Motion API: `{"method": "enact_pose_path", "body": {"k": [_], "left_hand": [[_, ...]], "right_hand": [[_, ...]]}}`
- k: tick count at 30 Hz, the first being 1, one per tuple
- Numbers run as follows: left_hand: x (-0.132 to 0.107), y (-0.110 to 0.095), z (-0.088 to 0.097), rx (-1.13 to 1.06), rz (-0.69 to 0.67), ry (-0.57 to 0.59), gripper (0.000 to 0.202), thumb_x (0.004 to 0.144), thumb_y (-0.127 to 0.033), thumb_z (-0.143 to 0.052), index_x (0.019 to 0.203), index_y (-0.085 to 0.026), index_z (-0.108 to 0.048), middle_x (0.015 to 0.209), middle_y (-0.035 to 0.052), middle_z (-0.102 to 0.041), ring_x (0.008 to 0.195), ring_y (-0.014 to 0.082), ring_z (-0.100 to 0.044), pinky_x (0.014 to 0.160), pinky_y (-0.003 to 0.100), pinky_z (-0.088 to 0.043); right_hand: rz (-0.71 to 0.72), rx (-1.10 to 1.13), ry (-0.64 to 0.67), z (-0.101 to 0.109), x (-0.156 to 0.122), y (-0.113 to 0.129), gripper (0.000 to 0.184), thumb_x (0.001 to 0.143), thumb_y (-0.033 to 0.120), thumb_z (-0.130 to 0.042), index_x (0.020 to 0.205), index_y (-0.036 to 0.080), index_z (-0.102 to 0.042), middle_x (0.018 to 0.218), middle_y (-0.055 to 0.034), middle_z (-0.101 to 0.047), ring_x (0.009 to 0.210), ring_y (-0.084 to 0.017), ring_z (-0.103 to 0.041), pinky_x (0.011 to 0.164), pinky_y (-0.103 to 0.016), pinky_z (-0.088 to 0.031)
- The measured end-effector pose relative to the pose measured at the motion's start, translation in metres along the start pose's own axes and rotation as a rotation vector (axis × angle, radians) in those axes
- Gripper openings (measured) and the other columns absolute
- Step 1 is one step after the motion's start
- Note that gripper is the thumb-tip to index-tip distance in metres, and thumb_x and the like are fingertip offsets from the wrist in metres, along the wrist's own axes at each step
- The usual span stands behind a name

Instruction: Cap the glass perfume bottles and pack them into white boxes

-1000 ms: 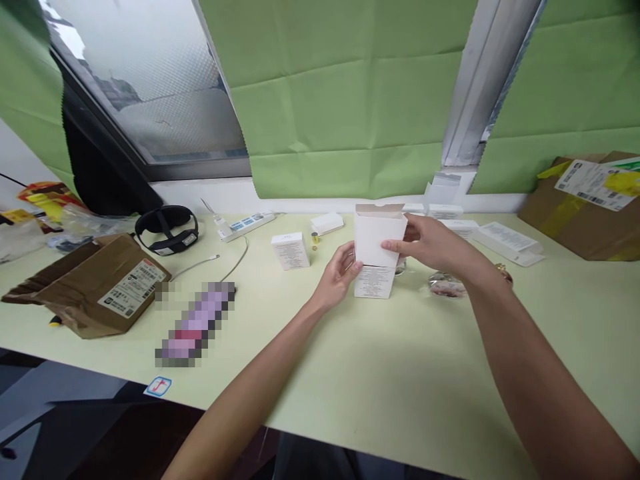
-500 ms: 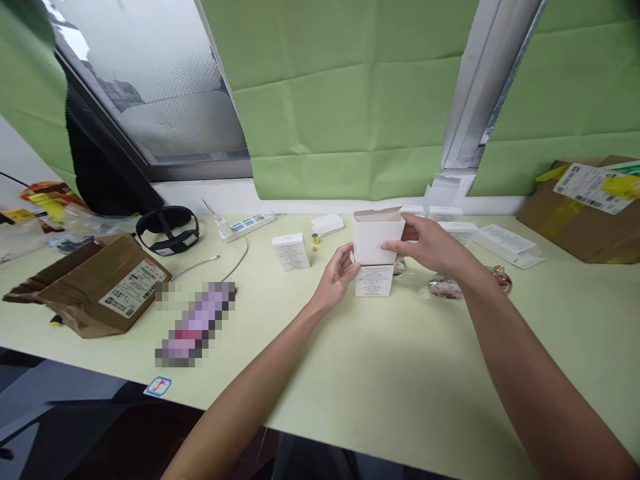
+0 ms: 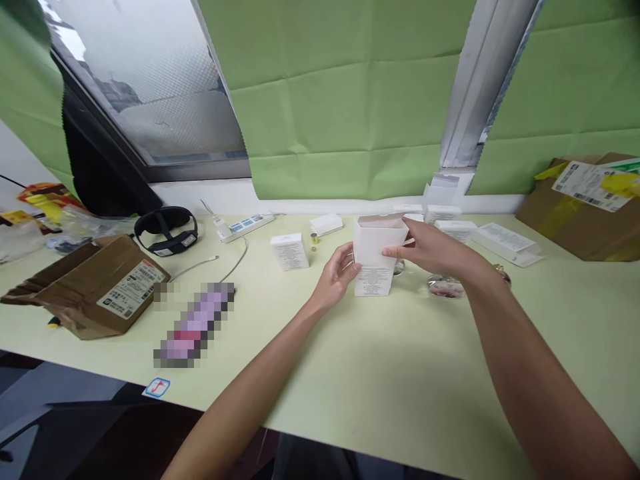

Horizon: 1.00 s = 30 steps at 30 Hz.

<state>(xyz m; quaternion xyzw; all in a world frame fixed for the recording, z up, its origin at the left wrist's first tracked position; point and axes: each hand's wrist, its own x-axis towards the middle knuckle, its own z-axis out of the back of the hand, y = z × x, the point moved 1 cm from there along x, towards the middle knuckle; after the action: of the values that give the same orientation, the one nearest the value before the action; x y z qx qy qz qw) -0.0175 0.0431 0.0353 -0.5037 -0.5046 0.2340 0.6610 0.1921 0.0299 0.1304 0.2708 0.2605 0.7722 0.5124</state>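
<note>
A white cardboard box [image 3: 375,281] stands upright on the table between my hands, small printed text on its lower front. Its upper part is plain white and open at the top. My left hand [image 3: 336,277] holds the box's left side, thumb against the front and fingers behind. With the thumb on the front and fingers around the upper right edge, my right hand [image 3: 425,245] grips the same box. What lies inside the box cannot be seen. Right of it, partly behind my right forearm, rests a shiny clear-wrapped item [image 3: 444,287].
Left of my hands stand a closed white box [image 3: 290,252], a small gold cylinder [image 3: 314,239] and a power strip [image 3: 247,225]. Further left are a headset [image 3: 167,232], an open brown carton [image 3: 100,287] and a blurred purple object [image 3: 197,327]. More white boxes [image 3: 505,243] and a taped carton [image 3: 583,213] lie right.
The upper part of the box has tipped slightly, showing more of its open top. The seam above the printed part is less distinct. Both hands keep nearly the same places.
</note>
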Motion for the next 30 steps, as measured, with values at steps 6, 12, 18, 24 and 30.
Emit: {"method": "enact_pose_path", "body": {"k": [6,12,18,24,30], "left_hand": [[0.000,0.002,0.002,0.012,-0.003,0.004,0.044,0.090,-0.034,-0.062,0.130,-0.023,-0.049,0.140,0.0107,-0.049,0.126,0.0251,-0.050,0.101,0.039,-0.045],[-0.003,0.001,-0.003,0.056,0.023,0.006,0.044,0.091,-0.033,-0.059,0.133,-0.023,-0.048,0.141,0.0105,-0.049,0.127,0.0235,-0.049,0.101,0.038,-0.045],[-0.003,-0.001,-0.008,0.088,0.017,0.004,0.043,0.091,-0.035,-0.059,0.131,-0.024,-0.049,0.139,0.0101,-0.051,0.123,0.0230,-0.052,0.099,0.038,-0.048],[-0.002,-0.002,-0.009,0.160,0.007,-0.026,0.038,0.092,-0.035,-0.058,0.128,-0.023,-0.054,0.132,0.0099,-0.055,0.117,0.0219,-0.057,0.095,0.036,-0.051],[-0.004,0.001,-0.009,0.214,-0.013,-0.005,0.041,0.093,-0.035,-0.057,0.132,-0.027,-0.052,0.132,0.0083,-0.052,0.117,0.0205,-0.056,0.098,0.035,-0.050]], "right_hand": [[-0.030,-0.061,0.012,0.000,0.001,-0.002,0.036,0.083,0.042,-0.061,0.115,0.026,-0.057,0.117,-0.0069,-0.068,0.097,-0.028,-0.066,0.079,-0.042,-0.052],[-0.069,-0.173,-0.009,0.009,-0.009,0.006,0.032,0.084,0.046,-0.059,0.109,0.027,-0.058,0.113,-0.0052,-0.069,0.093,-0.027,-0.065,0.072,-0.038,-0.051],[-0.088,-0.241,-0.006,0.012,-0.014,0.011,0.031,0.084,0.048,-0.058,0.107,0.027,-0.058,0.110,-0.0056,-0.069,0.094,-0.028,-0.064,0.073,-0.038,-0.050],[-0.066,-0.162,0.086,0.013,-0.014,0.007,0.032,0.085,0.045,-0.057,0.112,0.029,-0.059,0.118,-0.0039,-0.068,0.101,-0.026,-0.063,0.079,-0.037,-0.050],[-0.108,-0.146,0.083,0.020,-0.017,-0.005,0.039,0.083,0.052,-0.058,0.115,0.029,-0.059,0.116,-0.0053,-0.069,0.097,-0.028,-0.065,0.074,-0.037,-0.050]]}}
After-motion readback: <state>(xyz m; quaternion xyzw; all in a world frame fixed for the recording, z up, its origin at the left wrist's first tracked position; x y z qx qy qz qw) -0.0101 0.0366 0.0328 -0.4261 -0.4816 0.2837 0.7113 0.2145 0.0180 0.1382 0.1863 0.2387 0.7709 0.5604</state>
